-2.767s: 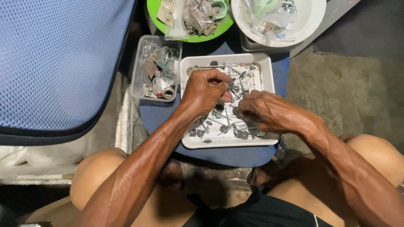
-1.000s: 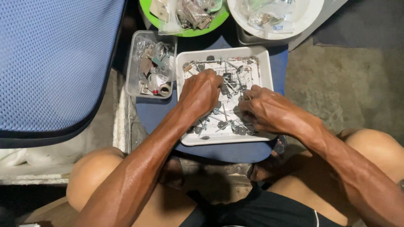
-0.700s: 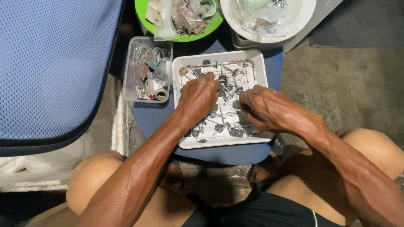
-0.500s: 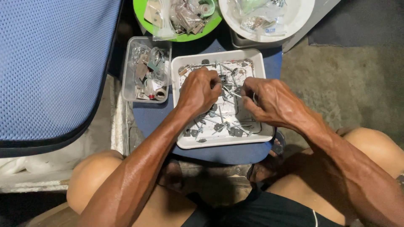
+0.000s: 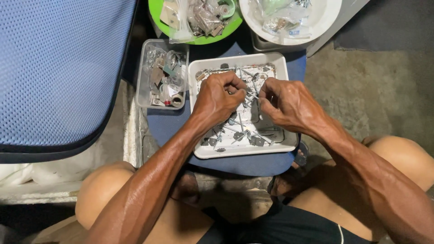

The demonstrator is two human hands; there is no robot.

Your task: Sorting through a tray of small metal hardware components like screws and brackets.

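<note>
Apparently both hands meet over the white tray (image 5: 202,152) of small metal screws (image 5: 239,135): the left hand (image 5: 220,97) is curled, fingertips pinched on a thin screw, and the right hand (image 5: 285,103) pinches what seems its other end, though the fingers hide the contact. A steady grip low over the tray would probably keep any dropped piece inside its rim.
</note>
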